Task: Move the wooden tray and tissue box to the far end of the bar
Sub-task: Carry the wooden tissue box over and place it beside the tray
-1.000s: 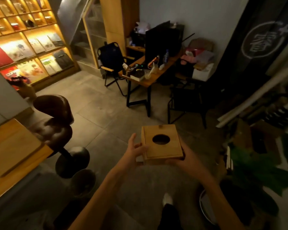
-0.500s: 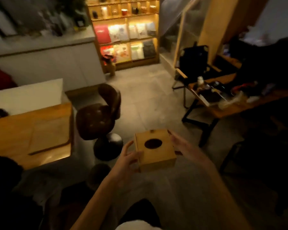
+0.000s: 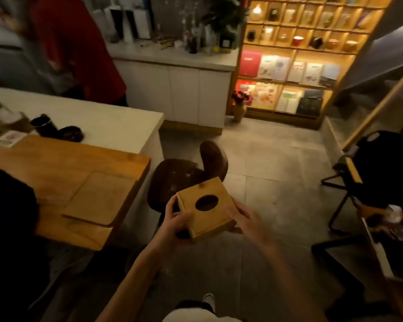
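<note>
The left hand (image 3: 176, 225) clasps the near left corner of the wooden tissue box (image 3: 206, 209), fingers wrapped underneath; the right hand (image 3: 243, 219) presses its right side. The box hangs in the air above a brown stool (image 3: 184, 175), right of the bar (image 3: 63, 168), where the wooden tray (image 3: 98, 198) lies flat near the end.

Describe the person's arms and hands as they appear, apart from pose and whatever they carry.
Both forearms are bare, with no sleeve in view up to the bottom edge of the frame. The left hand and right hand wear no gloves. No watch, ring or bracelet shows, though the dim, blurred light could hide small items.
</note>
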`<action>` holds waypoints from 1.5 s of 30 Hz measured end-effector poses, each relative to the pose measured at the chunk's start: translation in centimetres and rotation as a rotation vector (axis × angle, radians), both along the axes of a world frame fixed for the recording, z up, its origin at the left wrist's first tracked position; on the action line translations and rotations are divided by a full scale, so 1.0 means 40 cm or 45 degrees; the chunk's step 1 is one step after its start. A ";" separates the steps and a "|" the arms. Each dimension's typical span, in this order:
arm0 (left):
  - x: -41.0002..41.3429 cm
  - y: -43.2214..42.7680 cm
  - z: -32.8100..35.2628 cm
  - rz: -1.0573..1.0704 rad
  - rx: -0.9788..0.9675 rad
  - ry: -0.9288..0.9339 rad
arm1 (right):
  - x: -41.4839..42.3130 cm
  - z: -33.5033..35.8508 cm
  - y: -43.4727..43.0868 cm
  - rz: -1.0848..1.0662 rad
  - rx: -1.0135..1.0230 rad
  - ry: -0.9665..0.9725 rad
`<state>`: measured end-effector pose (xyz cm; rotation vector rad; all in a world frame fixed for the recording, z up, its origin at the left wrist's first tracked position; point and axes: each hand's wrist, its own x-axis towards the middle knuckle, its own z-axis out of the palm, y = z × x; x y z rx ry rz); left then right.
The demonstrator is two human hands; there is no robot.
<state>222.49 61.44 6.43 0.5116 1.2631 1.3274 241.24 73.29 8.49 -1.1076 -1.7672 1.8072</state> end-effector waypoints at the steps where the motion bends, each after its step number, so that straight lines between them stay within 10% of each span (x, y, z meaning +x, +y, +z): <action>1: -0.001 0.024 0.010 0.029 -0.023 0.006 | -0.013 -0.006 0.039 0.025 -0.035 0.011; 25: 0.008 0.556 0.003 1.623 -0.081 -0.092 | -0.421 -0.098 0.604 0.786 -0.720 0.077; 45: -0.575 0.362 0.030 1.215 -0.177 -0.173 | -1.219 -0.006 0.714 1.757 -0.229 -0.299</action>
